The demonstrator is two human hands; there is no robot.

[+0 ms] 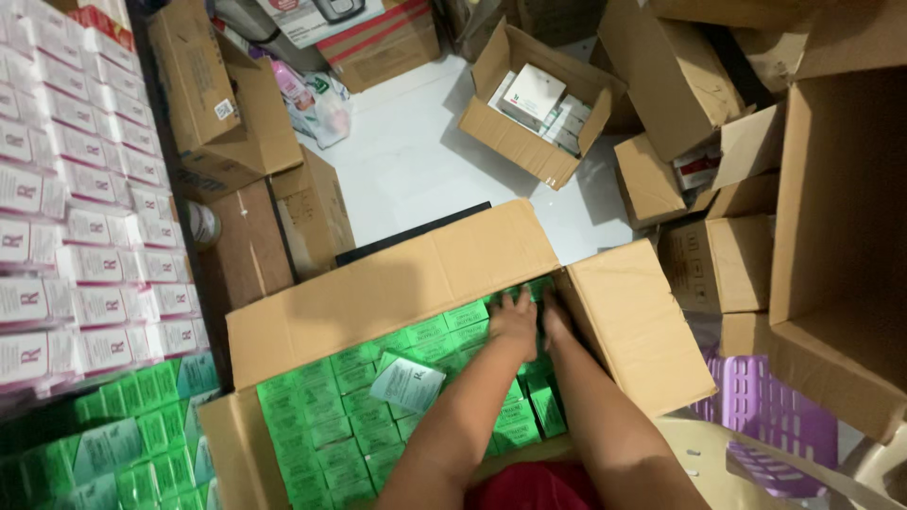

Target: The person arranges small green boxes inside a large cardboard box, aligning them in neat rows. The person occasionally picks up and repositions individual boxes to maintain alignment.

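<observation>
A large open cardboard carton [397, 283] sits below me, packed with several small green boxes [331, 425] in rows. Both of my hands reach into its far right corner. My left hand [513, 319] lies palm-down with fingers spread on the green boxes near the far wall. My right hand [556, 319] is beside it, pushed down between the boxes and the carton's right flap [638, 326]; its fingers are partly hidden. One pale green box [406, 382] lies tilted on top of the rows, just left of my left forearm.
Shelves at left hold stacked white-and-pink boxes [85, 227] above more green boxes [123, 444]. Open cartons crowd the white floor: one with white boxes [539, 104] at the back, several brown ones at right. A purple plastic crate [770, 416] sits at lower right.
</observation>
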